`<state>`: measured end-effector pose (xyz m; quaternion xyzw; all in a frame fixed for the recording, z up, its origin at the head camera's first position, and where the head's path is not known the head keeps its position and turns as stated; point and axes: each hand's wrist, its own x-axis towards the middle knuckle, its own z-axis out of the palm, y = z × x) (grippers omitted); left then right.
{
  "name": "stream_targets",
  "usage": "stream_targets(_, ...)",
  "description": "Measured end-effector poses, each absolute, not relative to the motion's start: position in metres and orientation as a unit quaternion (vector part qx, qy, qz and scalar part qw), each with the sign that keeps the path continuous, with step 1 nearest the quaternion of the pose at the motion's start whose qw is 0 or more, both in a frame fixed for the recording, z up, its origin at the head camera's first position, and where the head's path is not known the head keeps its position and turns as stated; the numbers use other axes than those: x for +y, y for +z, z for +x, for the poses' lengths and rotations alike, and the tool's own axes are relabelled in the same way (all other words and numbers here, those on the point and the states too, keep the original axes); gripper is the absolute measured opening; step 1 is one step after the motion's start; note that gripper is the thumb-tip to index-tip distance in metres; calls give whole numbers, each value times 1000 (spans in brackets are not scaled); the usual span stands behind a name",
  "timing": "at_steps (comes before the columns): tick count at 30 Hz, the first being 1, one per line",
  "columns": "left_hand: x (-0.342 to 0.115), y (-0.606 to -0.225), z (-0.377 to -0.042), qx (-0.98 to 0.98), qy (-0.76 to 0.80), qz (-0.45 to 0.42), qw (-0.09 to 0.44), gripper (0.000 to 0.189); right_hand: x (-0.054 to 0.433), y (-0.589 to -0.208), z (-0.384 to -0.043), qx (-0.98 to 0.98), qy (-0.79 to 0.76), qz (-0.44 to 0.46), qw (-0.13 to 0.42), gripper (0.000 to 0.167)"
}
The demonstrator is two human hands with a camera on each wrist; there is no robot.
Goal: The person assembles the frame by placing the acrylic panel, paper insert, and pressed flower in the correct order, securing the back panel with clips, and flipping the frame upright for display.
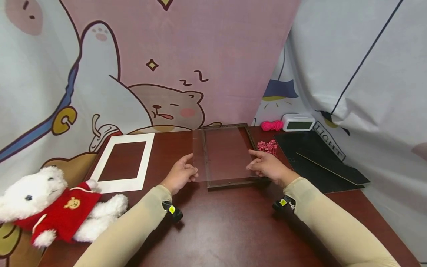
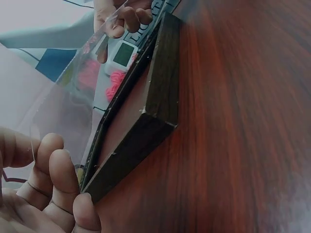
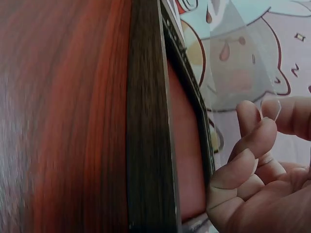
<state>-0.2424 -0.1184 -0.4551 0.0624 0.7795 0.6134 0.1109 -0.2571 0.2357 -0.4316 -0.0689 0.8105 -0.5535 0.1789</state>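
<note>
Holding the clear sheet [image 1: 221, 154] by its two side edges, the left hand [image 1: 180, 174] and right hand [image 1: 268, 168] each pinched it between thumb and curled fingers. The sheet hung just above the dark wooden frame [image 1: 233, 182], which lay flat on the table [image 1: 233, 226] directly beneath, its long axis running away from the person (parallel to the sheet's own). The sheet sat shifted slightly toward the left hand, overhanging the frame's left rail; both hands stood equally near.
</note>
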Motion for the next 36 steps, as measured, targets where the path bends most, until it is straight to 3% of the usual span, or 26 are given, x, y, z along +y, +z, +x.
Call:
stream_targets(19,-84,-455,-267,771,610,89,160,74,273,-438,-274,831,-524,-49,181,74)
stream_targets(36,-83,-455,-281,809,551,103,176,72,276,-441,-280,845,-506,-38,171,65)
